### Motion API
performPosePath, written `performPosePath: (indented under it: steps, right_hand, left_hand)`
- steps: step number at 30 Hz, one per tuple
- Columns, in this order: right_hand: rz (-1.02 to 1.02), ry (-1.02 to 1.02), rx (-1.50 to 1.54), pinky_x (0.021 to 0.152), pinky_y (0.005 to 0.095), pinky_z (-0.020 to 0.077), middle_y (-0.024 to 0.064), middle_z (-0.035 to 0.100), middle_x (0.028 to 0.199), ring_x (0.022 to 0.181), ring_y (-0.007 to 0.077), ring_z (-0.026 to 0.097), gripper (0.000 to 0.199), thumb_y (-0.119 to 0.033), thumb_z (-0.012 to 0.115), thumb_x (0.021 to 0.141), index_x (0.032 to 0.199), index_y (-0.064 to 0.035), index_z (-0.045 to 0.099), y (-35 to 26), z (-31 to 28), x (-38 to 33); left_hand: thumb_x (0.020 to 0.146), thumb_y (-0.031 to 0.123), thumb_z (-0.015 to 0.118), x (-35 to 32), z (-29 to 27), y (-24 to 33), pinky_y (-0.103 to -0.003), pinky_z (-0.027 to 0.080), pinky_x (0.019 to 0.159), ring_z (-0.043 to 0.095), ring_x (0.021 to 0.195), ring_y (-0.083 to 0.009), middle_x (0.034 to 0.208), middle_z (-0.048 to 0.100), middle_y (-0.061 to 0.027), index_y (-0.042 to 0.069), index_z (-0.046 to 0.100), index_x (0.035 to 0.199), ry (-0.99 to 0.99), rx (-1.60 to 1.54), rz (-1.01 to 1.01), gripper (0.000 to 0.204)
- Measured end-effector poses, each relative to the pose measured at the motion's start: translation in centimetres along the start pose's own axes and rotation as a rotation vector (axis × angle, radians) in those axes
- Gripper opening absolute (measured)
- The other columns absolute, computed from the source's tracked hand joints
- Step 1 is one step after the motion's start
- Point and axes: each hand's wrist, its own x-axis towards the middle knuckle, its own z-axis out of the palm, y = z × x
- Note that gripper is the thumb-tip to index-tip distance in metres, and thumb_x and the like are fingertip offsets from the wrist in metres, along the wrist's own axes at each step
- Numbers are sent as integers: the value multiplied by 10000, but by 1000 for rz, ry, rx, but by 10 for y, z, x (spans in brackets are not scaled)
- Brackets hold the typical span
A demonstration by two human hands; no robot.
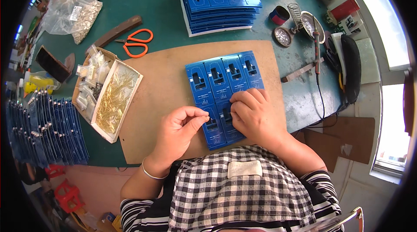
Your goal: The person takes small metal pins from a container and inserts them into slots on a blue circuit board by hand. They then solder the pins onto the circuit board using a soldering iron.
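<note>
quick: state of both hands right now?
Left hand: fingers pinched shut at the blue circuit board panel; whatever is pinched is too small to tell.
Right hand: curled, pressing flat on the panel, holding nothing visible.

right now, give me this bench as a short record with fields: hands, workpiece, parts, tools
left hand: left hand pinches a tiny part, too small to identify, at the panel's edge
right hand: right hand rests flat on the panel
workpiece: blue panel of circuit boards on a brown fibreboard mat
parts: white box of thin brass pins beside the left hand
tools: orange-handled scissors; soldering iron at the right
stock: stack of blue panels further back
</note>
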Motion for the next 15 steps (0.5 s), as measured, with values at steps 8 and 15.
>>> performPosePath:
  steps: [8, 15]
  right_hand:
    - [-137, -85, -199, 875, 381, 386, 5, 570, 998, 897, 178, 544, 141, -140, 688, 710, 824, -99, 617, -3, -5, -1]
    - [-28, 92, 283, 859, 363, 369, -9, 638, 1002, 908, 178, 576, 192, -148, 764, 727, 884, -119, 657, -20, -1, 1]
  left_hand:
    - [932, 90, 631, -3, 5, -1, -193, 437, 643, 531, 704, -62, 920, 671, -47, 10, 647, 984, -24, -91, -62, 97]
    - [930, 93, 634, -2, 12, -3, -159, 384, 560, 493, 662, -34, 884, 657, -36, 24, 643, 976, -66, -285, -169, 83]
